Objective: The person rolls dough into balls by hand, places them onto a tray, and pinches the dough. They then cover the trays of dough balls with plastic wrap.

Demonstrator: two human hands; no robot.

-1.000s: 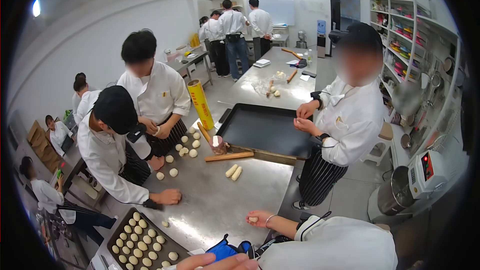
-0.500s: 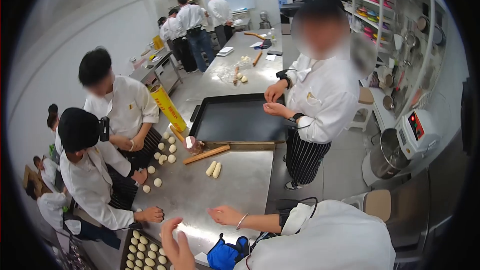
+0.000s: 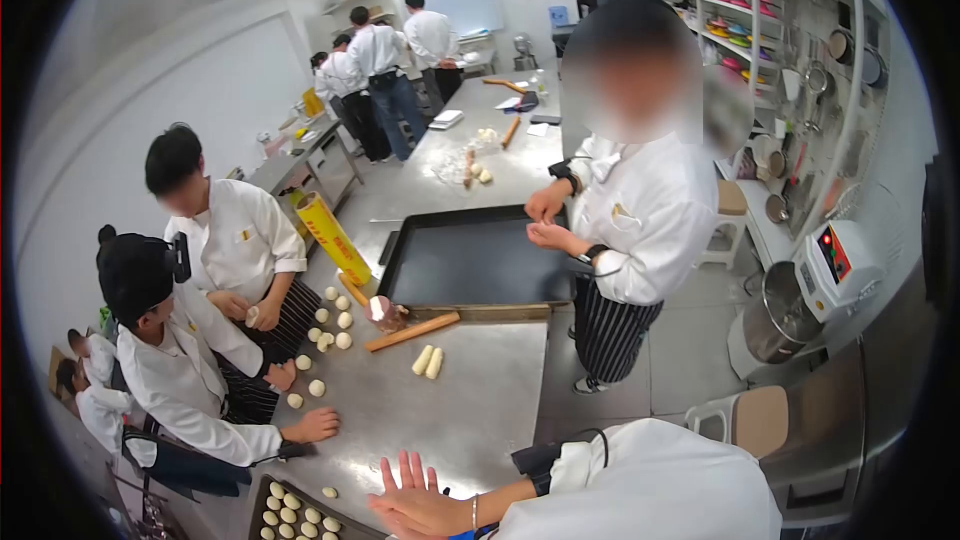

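My left hand (image 3: 409, 469) has its fingers spread upward, partly behind my right hand. Lying across it, my right hand (image 3: 432, 513) is stretched flat, with a bracelet at the wrist. The hands appear to touch, and neither holds anything visible. Both are over the near edge of the steel table (image 3: 480, 420). Beyond them lie two long dough rolls (image 3: 428, 361) side by side. Left of my hands, a single small dough ball (image 3: 330, 492) sits close to a tray (image 3: 258, 497) with rows of dough balls.
Across the table are a rolling pin (image 3: 412, 331), a jar (image 3: 381, 312), a yellow roll box (image 3: 333, 238) and a large black baking tray (image 3: 470, 260). Several dough balls (image 3: 344, 320) lie before two co-workers at left. Another co-worker (image 3: 640, 210) stands at right, near a mixer (image 3: 785, 310).
My hands were apart and have come together, the right laid across the left. The blue bag beside them is now mostly covered. The view has shifted slightly.
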